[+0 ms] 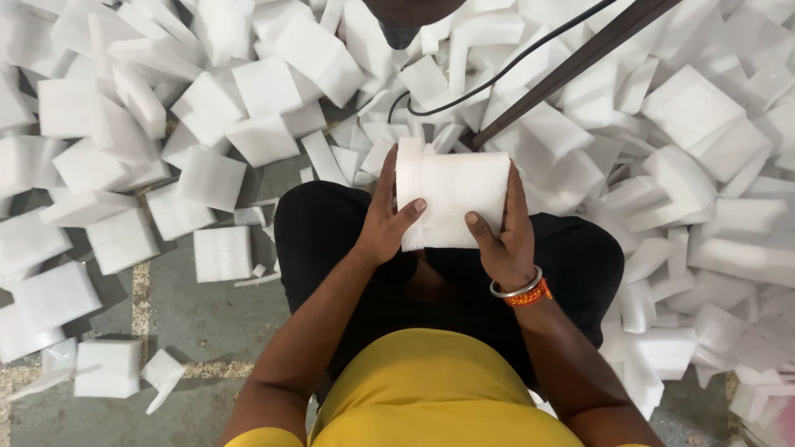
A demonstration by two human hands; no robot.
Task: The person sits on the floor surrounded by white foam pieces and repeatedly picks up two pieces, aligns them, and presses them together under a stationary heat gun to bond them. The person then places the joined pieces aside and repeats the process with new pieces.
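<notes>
Grey concrete floor (207, 314) is covered with white foam pieces (265, 91). Left hand (385, 228) and right hand (505, 240) both clasp one white foam block (455, 194) over the lap; keeping thumbs flat should avoid denting it.

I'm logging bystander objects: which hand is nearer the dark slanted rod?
Right. The right hand grips the foam block's right edge, just below the rod; the left hand holds the block's far side.
</notes>
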